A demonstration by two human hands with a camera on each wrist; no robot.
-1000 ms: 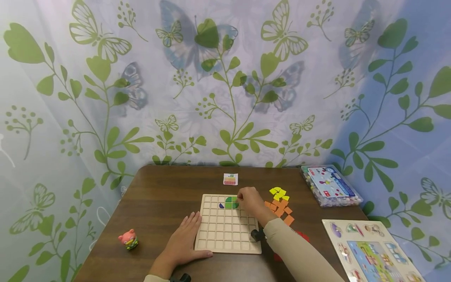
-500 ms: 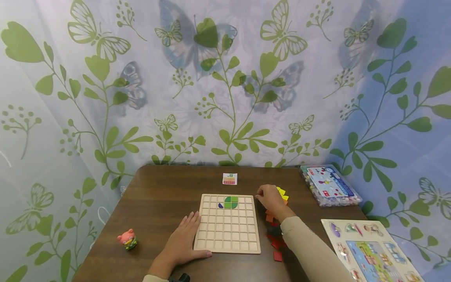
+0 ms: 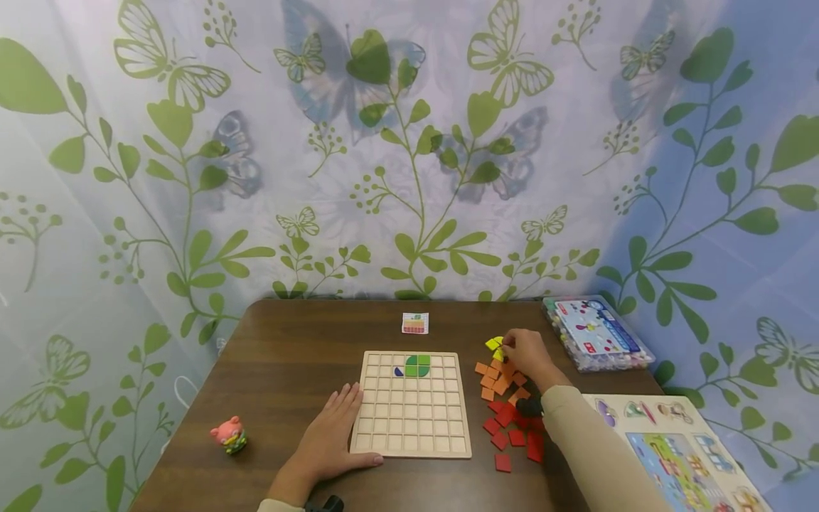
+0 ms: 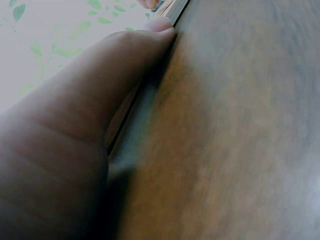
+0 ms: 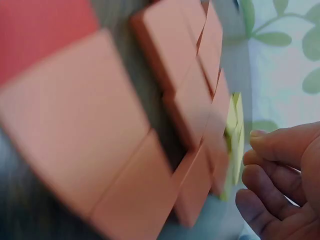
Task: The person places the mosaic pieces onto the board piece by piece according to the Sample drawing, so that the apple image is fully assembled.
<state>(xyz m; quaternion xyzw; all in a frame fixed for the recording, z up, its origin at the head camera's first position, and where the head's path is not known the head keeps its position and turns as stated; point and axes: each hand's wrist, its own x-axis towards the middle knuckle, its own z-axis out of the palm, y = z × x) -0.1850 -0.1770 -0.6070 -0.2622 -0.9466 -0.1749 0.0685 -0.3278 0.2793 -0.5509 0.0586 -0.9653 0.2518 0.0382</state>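
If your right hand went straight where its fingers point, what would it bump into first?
Probably the yellow tiles, just ahead of the right hand's fingertips. I can't tell whether they're touching already.

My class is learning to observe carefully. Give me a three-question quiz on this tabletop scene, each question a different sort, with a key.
1. Multiple choice: the right grip is closest to
A) the card
B) the yellow pieces
C) the red pieces

2. True or false: in the head view, the pig toy stands to the right of the board.

3. Fill in the blank: in the head view, the blue piece on the board lies just to the ____ of the green pieces.

Key:
1. B
2. False; the pig toy stands to the left of the board.
3. left
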